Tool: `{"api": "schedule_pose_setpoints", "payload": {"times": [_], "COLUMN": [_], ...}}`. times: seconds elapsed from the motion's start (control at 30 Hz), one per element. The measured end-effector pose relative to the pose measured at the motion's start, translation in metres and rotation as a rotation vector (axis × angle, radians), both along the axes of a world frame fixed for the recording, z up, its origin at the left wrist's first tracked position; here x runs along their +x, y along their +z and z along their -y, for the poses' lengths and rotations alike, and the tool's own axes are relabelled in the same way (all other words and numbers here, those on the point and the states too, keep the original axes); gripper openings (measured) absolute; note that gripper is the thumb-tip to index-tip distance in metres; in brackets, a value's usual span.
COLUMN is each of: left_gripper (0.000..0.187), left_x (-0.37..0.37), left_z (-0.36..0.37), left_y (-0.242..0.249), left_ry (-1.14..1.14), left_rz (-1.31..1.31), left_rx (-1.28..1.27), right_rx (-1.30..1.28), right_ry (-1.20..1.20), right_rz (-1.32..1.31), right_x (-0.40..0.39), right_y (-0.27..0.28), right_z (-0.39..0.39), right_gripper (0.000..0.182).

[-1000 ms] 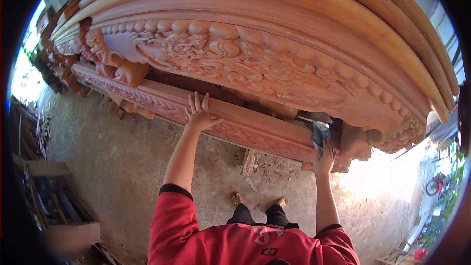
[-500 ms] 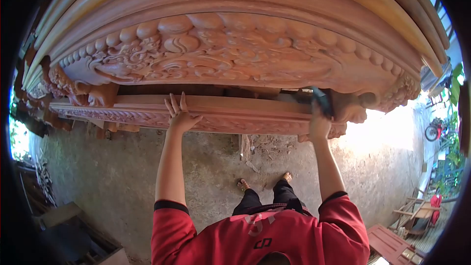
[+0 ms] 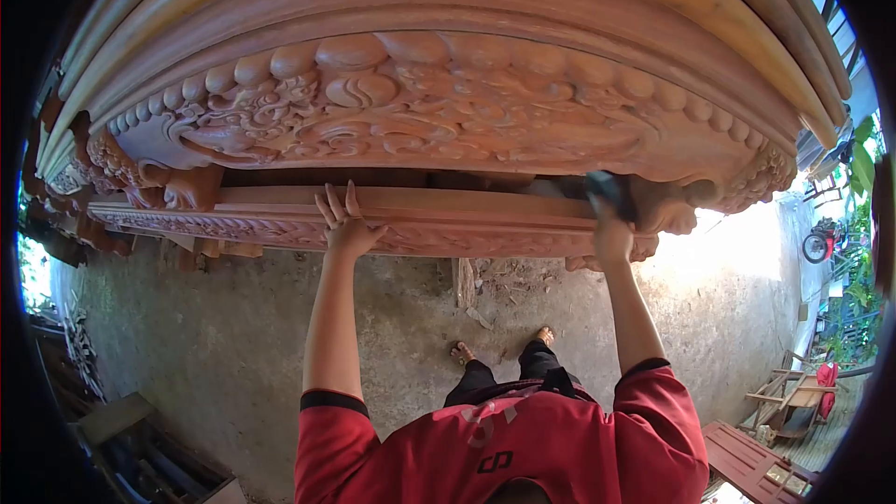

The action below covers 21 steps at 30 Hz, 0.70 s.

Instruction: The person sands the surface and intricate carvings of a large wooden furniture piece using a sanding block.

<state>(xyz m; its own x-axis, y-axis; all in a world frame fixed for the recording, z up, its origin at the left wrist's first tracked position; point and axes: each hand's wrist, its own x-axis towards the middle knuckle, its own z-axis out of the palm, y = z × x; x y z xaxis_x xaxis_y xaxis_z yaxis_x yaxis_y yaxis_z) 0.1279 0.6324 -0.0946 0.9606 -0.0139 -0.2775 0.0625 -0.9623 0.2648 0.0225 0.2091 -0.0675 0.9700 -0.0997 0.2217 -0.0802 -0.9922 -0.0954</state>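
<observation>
At the near left, on the floor, stands an open box of dark and brown wooden pieces (image 3: 154,453). Above it, the long reddish-brown wooden rail with a carved front face (image 3: 467,221) starts at the far left and runs across in front of me. My left hand (image 3: 350,229) is open on the rail, fingers spread over its smooth top and thumb pointing right. Beyond the rail, a dark gap separates it from the broad carved apron of the same wood (image 3: 420,117), which has rounded beads along its upper border. On the grey concrete floor (image 3: 233,317) below, near the middle, lies a rough, pale wood offcut (image 3: 464,282), with my sandalled feet nearer me. My right hand (image 3: 613,238) is closed on a dark blue-grey flexible pad (image 3: 609,194), blurred, so I cannot tell how each finger sits. The pad lies at the fingertips, at the rail's right end beside the carved scroll foot (image 3: 667,210), well to the right of my left hand. Farther right are a red motorcycle (image 3: 819,245), a broken-looking wooden frame (image 3: 789,397) and, nearer, a reddish panelled wooden board (image 3: 747,457).
</observation>
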Motion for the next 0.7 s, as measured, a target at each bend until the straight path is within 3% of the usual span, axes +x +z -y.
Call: {"api": "schedule_pose_setpoints", "payload": {"times": [0.07, 0.2, 0.27, 0.3, 0.37, 0.47, 0.57, 0.67, 0.7], "left_gripper": [0.119, 0.114, 0.114, 0.113, 0.112, 0.11, 0.109, 0.108, 0.108], "left_x": [0.004, 0.006, 0.007, 0.006, 0.006, 0.009, 0.007, 0.007, 0.007], "left_z": [-0.002, -0.003, -0.003, -0.003, -0.004, -0.002, -0.002, 0.005, 0.006], "left_y": [-0.006, -0.009, -0.006, -0.004, -0.002, -0.003, -0.007, 0.001, 0.006], "left_ry": [0.0, 0.039, 0.038, 0.031, 0.04, 0.048, 0.064, 0.093, 0.107], "left_rz": [0.0, -0.051, -0.067, -0.081, -0.091, -0.096, -0.096, -0.112, -0.138], "left_rx": [0.002, 0.032, 0.028, 0.028, 0.029, 0.021, 0.015, 0.038, 0.069], "right_rx": [0.352, 0.078, 0.164, 0.167, 0.233, 0.32, 0.407, 0.401, 0.342], "right_ry": [-0.424, -0.273, 0.25, 0.256, -0.183, -0.315, -0.449, -0.304, -0.125], "right_rz": [0.097, 0.107, 0.153, 0.152, -0.022, -0.009, 0.266, 0.253, 0.251], "right_x": [0.005, 0.019, 0.022, 0.021, 0.018, 0.007, 0.002, 0.006, 0.003], "right_y": [-0.017, -0.054, -0.055, -0.049, -0.029, -0.016, -0.022, -0.038, -0.041], "right_z": [0.017, -0.056, -0.097, -0.092, -0.065, -0.027, -0.027, -0.077, -0.099], "right_gripper": [0.038, 0.037, 0.036, 0.036, 0.034, 0.031, 0.027, 0.027, 0.028]}}
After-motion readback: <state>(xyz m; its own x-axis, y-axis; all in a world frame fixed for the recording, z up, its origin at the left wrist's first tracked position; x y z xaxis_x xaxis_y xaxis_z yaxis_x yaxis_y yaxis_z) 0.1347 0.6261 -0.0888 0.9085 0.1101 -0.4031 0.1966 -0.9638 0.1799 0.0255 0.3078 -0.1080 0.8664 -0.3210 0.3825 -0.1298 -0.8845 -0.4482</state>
